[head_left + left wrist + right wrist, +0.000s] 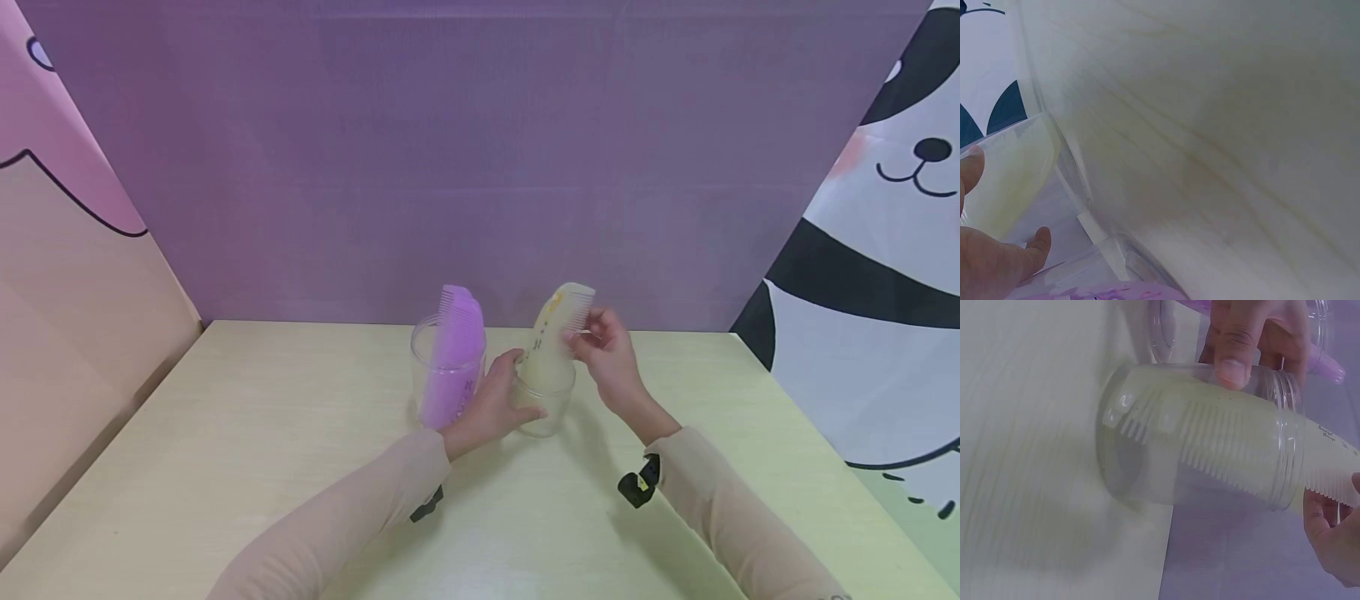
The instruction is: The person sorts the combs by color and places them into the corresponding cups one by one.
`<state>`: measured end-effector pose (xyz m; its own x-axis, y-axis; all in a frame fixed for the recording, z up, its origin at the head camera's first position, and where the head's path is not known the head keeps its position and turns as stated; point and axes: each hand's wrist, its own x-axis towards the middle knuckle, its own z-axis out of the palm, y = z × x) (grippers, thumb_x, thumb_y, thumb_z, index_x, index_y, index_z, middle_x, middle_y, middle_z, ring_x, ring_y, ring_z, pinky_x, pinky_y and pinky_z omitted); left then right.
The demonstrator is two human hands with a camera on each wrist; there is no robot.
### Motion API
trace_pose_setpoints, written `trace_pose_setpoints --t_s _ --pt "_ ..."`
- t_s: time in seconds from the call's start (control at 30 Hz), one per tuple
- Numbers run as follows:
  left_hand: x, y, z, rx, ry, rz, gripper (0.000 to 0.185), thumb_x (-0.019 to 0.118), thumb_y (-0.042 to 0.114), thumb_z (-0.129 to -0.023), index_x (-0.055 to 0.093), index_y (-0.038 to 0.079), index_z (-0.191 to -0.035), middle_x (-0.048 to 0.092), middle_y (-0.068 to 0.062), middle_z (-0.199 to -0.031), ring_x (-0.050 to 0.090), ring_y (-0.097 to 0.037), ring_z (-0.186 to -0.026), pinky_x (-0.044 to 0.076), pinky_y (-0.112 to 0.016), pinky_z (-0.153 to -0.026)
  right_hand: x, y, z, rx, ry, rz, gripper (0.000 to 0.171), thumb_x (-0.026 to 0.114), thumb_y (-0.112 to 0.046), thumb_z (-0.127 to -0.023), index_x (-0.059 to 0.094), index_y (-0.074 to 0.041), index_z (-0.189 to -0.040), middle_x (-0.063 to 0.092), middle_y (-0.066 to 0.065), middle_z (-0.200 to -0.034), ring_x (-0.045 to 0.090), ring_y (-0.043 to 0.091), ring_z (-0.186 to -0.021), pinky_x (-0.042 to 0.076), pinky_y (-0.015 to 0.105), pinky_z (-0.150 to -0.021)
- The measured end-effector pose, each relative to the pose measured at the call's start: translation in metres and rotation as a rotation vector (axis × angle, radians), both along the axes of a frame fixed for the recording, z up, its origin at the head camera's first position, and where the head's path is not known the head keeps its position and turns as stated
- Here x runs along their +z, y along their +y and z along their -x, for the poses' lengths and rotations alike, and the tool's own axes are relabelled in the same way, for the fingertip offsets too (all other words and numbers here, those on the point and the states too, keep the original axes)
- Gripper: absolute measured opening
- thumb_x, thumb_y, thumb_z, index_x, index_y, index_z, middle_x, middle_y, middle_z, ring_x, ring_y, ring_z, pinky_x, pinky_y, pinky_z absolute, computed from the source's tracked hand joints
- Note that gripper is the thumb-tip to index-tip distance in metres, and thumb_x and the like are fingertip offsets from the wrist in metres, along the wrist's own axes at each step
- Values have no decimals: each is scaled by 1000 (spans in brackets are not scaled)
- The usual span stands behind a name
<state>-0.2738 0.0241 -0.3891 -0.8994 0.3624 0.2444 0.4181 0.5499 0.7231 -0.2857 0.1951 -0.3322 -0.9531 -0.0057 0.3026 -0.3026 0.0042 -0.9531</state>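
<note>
A pale yellow comb (551, 329) with printed marks leans up out of a clear jar (553, 412). My left hand (495, 406) grips that jar from its left side, the thumb across the front. At the comb's toothed edge, above the rim, my right hand (611, 364) pinches it. The right wrist view shows the comb's lower part (1222, 437) inside the jar, teeth visible through the wall. To the left, a purple comb (459, 342) stands tilted in a second clear jar (422, 354), next to my left hand.
Both jars stand on a light wood-grain table (300, 467), towards its back edge. A purple backdrop (480, 167) rises behind it. Cartoon-printed panels flank the sides, with a panda (885, 333) on the right. Dark wrist devices (639, 483) hang under the sleeves.
</note>
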Motion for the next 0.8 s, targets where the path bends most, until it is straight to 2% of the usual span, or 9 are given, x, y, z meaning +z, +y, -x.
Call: trace_pose_setpoints --t_s 0.2,0.43,0.8 --pt "1 0 -1 1 -18 -6 90 76 26 -74 20 5 -142 35 -11 -142 34 -22 -131 31 -35 -110 -3 0 1 -18 14 -83 28 56 5 -85 42 2 -109 58 -13 -89 57 2 -78 54 20 -69" --pt "1 -1 -1 -2 5 -6 90 76 25 -74 20 4 -142 35 -13 -141 35 -23 -131 32 -35 -109 -7 1 2 -41 7 -134 32 60 2 -84 44 4 -112 56 -11 -91 57 3 -80 54 19 -70" --pt "0 0 -1 -1 -19 -9 90 76 26 -74 19 7 -142 35 -10 -140 36 -21 -129 33 -35 -108 -7 0 1 -90 22 -211 35 64 -2 -82 49 5 -113 53 -4 -92 55 3 -80 53 17 -67"
